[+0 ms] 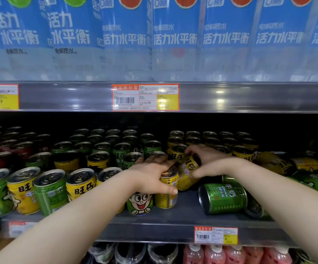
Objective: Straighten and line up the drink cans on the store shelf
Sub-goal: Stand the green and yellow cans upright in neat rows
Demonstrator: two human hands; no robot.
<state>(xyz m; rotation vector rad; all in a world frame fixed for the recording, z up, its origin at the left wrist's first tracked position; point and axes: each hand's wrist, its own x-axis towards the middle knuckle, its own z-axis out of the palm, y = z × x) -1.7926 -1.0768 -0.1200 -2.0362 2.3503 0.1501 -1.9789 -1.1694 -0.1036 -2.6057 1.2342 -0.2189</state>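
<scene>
Store shelving fills the view, no wall or floor seen. Upper shelf w/ grey metal edge rail (pixel 249 97), ceiling-light glints on it; orange-framed price tag (pixel 145 97) at centre, another tag (pixel 0 97) at far left. Above: row of blue-labelled water bottles (pixel 175 35). Lower shelf edge (pixel 154 234) carries a small price tag (pixel 216 235). Below it: pink drink bottles (pixel 236 254) at right, dark bottles (pixel 131 252) left of them. Shelf interior dark at back.

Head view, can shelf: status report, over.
Left hand gripping upright yellow can. Right hand holding tilted yellow can. Green can toppled at right front, more fallen behind it.
</scene>
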